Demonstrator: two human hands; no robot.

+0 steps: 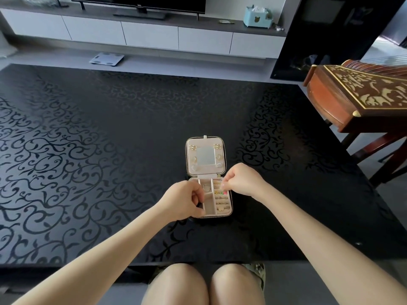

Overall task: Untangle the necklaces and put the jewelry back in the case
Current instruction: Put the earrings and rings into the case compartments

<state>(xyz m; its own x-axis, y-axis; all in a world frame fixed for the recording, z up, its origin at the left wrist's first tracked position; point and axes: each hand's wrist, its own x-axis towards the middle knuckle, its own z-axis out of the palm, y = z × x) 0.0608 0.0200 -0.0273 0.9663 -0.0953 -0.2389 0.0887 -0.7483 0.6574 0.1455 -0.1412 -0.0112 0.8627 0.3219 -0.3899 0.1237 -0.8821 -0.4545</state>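
A small jewelry case [229, 213] lies open on the black patterned table [110, 150]. Its lid [189, 155] is flat at the far side, with a little mirror [205, 156] and several earrings pinned round it. The near tray holds a ring [206, 187] and rows of small rings and earrings [221, 200]. My left hand [185, 200] hovers over the tray's left compartments with fingers curled. My right hand [239, 179] is over the tray's far right corner, thumb and forefinger pinched together. Whatever either hand pinches is too thin to see.
A carved wooden instrument [356, 95] on a stand juts in at the right. Beyond the table stand a white TV console [149, 34], a floor scale [106, 59] and a blue tissue box [257, 16]. My knees [202, 285] sit under the table's near edge.
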